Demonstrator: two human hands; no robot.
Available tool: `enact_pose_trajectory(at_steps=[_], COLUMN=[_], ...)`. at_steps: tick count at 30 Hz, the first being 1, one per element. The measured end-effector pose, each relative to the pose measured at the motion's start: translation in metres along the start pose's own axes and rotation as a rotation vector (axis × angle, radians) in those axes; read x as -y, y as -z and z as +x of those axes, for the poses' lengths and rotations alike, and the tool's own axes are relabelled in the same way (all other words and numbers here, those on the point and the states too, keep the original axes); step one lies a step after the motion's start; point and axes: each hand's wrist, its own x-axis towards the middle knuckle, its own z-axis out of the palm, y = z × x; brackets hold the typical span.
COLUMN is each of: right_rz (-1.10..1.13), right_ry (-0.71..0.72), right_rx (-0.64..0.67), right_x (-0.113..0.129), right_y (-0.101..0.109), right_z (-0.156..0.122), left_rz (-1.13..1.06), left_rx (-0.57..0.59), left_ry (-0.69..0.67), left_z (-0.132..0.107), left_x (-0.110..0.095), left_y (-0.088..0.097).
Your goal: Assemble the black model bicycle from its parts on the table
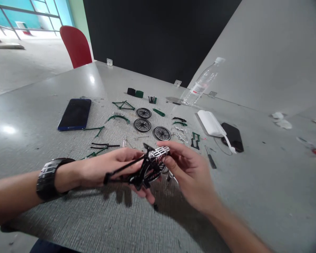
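My left hand, with a black watch on the wrist, is closed around a partly built black model bicycle held just above the grey table. The model shows a black frame, one wheel and a silver rear rack. My right hand pinches the rack end of the model with thumb and fingers. Beyond the hands lie three loose black spoked wheels and several green and black frame pieces.
A blue phone lies at the left. A clear plastic bottle lies at the back right, with a white case and a black device near it. A small screwdriver lies right of my hands. A red chair stands behind.
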Motion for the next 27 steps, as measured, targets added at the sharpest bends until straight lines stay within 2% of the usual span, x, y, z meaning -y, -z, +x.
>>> enact_pose_trajectory(at_steps=[3, 6, 10, 13, 15, 17, 19, 22, 27], right_rz=[-0.036, -0.148, -0.24, -0.229, -0.226, -0.241, -0.257, -0.266, -0.254], right_ry=[0.017, 0.059, 0.064, 0.047, 0.052, 0.062, 0.068, 0.07, 0.046], right_rx=[-0.009, -0.105, -0.25, -0.283, -0.282, -0.28, -0.275, -0.248, -0.181], right_x=[0.002, -0.001, -0.006, -0.008, -0.007, -0.005, -0.003, -0.003, -0.005], right_y=[-0.004, -0.001, 0.003, 0.004, 0.003, 0.002, 0.0, -0.002, -0.002], right_z=[-0.003, -0.003, 0.001, 0.003, 0.003, 0.002, 0.001, 0.0, -0.001], left_rz=[0.039, 0.022, 0.002, 0.064, 0.212, 0.411, 0.487, 0.491, 0.437], left_rx=[0.045, -0.025, -0.186, -0.178, -0.219, -0.243, -0.293, -0.329, -0.305], left_ry=[0.024, -0.025, -0.178, -0.299, -0.378, -0.312, -0.278, -0.255, -0.237], left_z=[-0.001, -0.001, -0.001, 0.001, 0.002, 0.003, 0.005, 0.007, 0.009], left_x=[0.0, -0.001, 0.002, 0.004, 0.003, 0.0, -0.002, 0.0, 0.006], left_y=[0.001, 0.008, 0.023, 0.029, 0.026, 0.021, 0.017, 0.017, 0.02])
